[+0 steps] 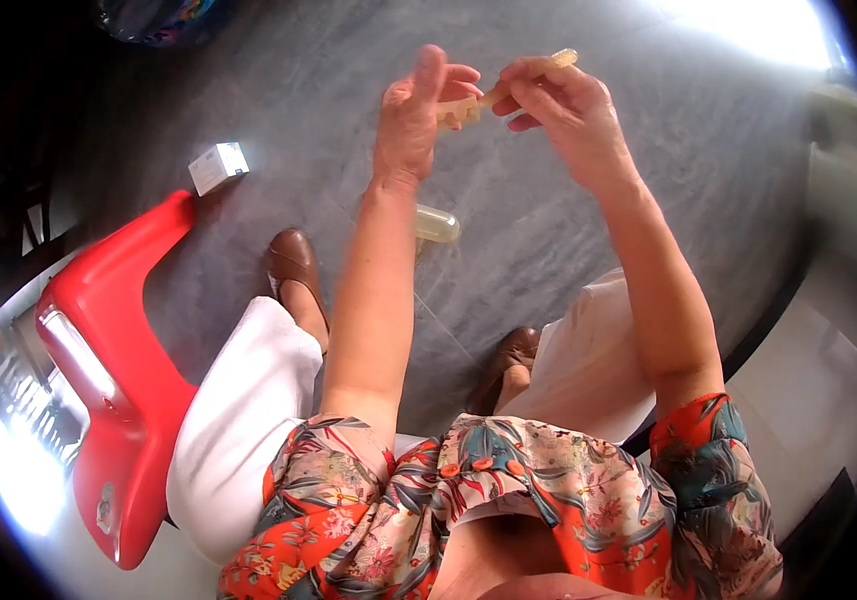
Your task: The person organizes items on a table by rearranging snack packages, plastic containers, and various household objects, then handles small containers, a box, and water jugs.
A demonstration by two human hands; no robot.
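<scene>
At the upper middle, my left hand [410, 122] has its thumb raised and its fingers bent around a pale yellowish, knobbly piece [458, 114]. To its right, my right hand [570, 115] pinches a thin pale stick-like item [560, 59], whose ribbed end sticks out above the fingers. The lower end of that item reaches the knobbly piece between the hands; whether they are joined is too small to tell. Below the hands, partly behind my left forearm, a clear container [436, 224] shows near the floor.
A red plastic stool [118, 330] stands at the left, with a small white box [218, 168] on the grey floor [348, 60] beyond it. My brown shoes [293, 262] rest below. A dark, colourful rounded object [156, 18] is at the top left.
</scene>
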